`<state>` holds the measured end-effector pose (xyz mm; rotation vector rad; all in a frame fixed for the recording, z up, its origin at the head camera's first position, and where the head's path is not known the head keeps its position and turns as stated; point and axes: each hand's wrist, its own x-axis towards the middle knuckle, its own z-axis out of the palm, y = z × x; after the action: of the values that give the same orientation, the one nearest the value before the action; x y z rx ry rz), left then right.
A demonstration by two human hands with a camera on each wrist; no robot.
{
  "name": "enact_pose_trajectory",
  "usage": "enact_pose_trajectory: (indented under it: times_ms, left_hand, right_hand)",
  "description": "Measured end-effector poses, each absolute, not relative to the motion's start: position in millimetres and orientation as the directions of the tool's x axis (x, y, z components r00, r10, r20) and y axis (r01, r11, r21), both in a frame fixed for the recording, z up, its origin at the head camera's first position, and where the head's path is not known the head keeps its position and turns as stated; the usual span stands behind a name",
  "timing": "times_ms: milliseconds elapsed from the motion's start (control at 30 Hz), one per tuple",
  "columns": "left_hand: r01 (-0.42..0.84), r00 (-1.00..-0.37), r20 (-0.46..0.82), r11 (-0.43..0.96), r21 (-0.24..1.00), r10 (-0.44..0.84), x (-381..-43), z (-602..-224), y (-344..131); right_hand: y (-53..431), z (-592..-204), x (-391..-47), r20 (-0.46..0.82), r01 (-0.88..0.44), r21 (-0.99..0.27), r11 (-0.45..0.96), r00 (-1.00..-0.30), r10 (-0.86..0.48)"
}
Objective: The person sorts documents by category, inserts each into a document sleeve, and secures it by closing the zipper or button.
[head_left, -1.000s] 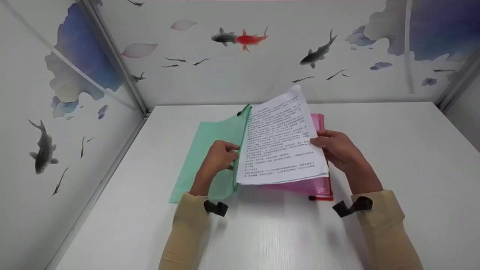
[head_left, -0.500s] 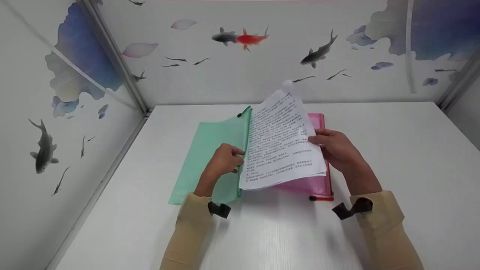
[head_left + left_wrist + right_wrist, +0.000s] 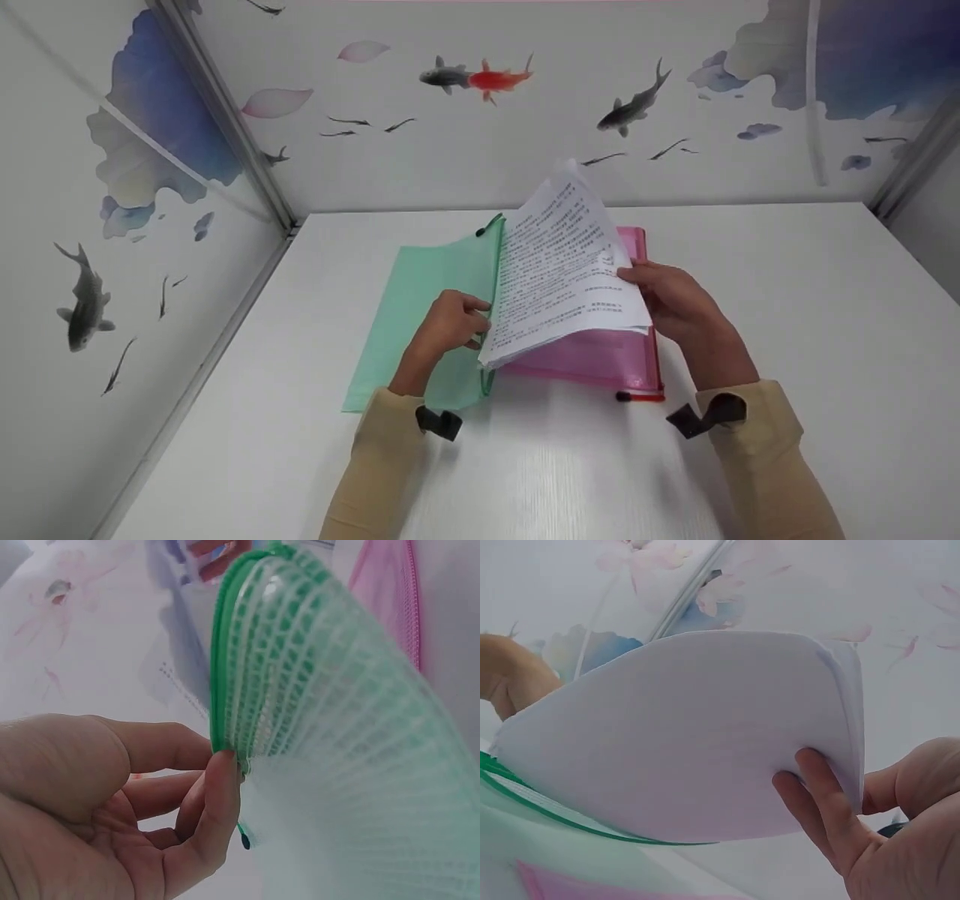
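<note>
The green mesh pouch [image 3: 405, 300] lies partly on the bench [image 3: 540, 472], its zip edge [image 3: 218, 667] raised; the left hand [image 3: 450, 322] has its grip pinched on that edge. The printed sheets [image 3: 562, 285] lie beside the zip edge, held up by the right hand [image 3: 675, 300], whose grip pinches their right side; whether their left side is inside the pouch, I cannot tell. The pink pouch [image 3: 585, 356] rests on the bench below the sheets. Compared with half a second ago, the sheets' bottom edge curves higher, uncovering more pink.
</note>
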<state>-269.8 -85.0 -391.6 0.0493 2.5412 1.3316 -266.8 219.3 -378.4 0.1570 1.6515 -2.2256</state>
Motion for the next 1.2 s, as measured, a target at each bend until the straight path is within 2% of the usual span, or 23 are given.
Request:
enact_pose_trajectory:
  times_ms: [133,433,700,967,1200]
  left_hand:
    - [-0.096,-0.963,-0.221,0.569,0.817,0.155,-269.6,-390.9,-85.9]
    - [-0.074,-0.969,-0.194,0.562,0.824,0.156,-273.1,-392.5,-92.8]
    - [-0.08,-0.964,-0.214,0.59,0.803,0.16,-272.0,-389.3,-93.2]
    - [-0.072,-0.965,-0.203,0.58,0.812,0.165,-270.8,-393.3,-89.2]
    - [-0.093,-0.964,-0.214,0.553,0.828,0.158,-269.5,-395.5,-85.8]
  right_hand:
    - [220.0,-378.7,-267.2,-0.306,0.355,-0.905,-0.235,-0.926,-0.22]
    - [220.6,-376.1,-265.2,-0.249,0.244,-0.968,0.062,-0.963,-0.106]
    - [214.8,-371.3,-262.1,-0.2,0.186,-0.965,0.185,-0.978,-0.057]
    - [207.4,-372.1,-259.5,-0.227,0.219,-0.968,0.121,-0.972,-0.056]
    - [202.9,-374.4,-261.5,-0.261,0.269,-0.961,-0.066,-0.96,-0.105]
